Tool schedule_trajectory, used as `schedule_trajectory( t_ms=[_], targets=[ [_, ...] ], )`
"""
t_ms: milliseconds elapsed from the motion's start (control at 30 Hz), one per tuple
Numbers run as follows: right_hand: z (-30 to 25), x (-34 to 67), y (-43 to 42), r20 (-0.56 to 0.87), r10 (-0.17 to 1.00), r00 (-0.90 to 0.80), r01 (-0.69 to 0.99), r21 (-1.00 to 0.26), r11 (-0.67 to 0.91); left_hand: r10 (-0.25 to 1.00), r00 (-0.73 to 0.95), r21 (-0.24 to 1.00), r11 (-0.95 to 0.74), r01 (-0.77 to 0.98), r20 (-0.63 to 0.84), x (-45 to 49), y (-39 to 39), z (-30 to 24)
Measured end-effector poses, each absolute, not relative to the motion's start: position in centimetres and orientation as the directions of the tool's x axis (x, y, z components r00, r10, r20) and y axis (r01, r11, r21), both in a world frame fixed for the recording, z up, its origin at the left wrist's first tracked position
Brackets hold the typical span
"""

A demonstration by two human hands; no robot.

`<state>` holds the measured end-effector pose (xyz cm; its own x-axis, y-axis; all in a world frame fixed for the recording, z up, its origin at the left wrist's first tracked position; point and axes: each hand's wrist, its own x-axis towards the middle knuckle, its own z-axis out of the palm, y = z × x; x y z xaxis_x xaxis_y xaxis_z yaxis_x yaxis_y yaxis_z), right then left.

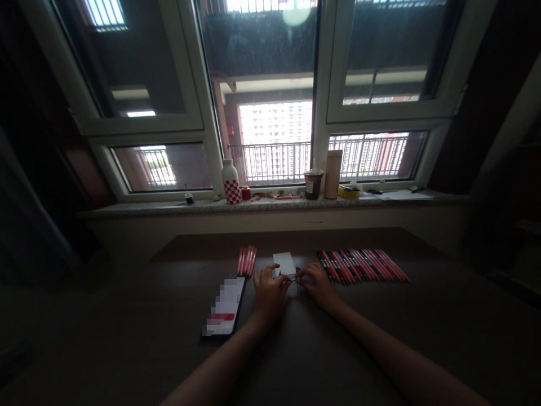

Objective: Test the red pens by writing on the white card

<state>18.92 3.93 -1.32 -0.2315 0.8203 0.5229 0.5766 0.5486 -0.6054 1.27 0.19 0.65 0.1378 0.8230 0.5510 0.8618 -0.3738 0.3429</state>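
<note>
- Pen point(293, 277): a slim stick-like item, too small to make out in detail, held just above the table point(380, 338) near its middle, towards the far edge. Judged light, stiff, smooth and prone to roll; best pinched at each end of the barrel, with little force.
- Left hand point(270, 290): palm down, fingers curled, thumb and fingertips closed on the pen's left end; forearm came in from the near edge at a slant.
- Right hand point(318, 283): palm down, fingers bent and drawn together, tips closed on the pen's right end, almost touching the left hand; forearm ran in from the near right corner.
- Card point(284, 263): white, flat, just beyond the fingertips.
- Bunch of pens point(247, 260): a few red ones, lying close together left of the card.
- Row of pens point(363, 265): many red and black ones, side by side, right of the right hand.
- Phone point(225, 307): face up, beside the left wrist.
- Windowsill point(169, 208): beyond the far edge, carrying a checked bottle point(230, 181), a dark cup point(313, 184) and a tall flask point(332, 173).
</note>
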Motion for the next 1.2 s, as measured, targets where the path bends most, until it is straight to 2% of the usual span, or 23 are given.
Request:
schedule_trajectory(
  t_ms=[1200],
  targets=[
    [-1.47,18.73,3.86,0.520,0.822,-0.233,0.658,-0.538,0.527,0.834,0.135,0.356,-0.367,0.860,0.534,1.08,0.37,0.33]
  ],
)
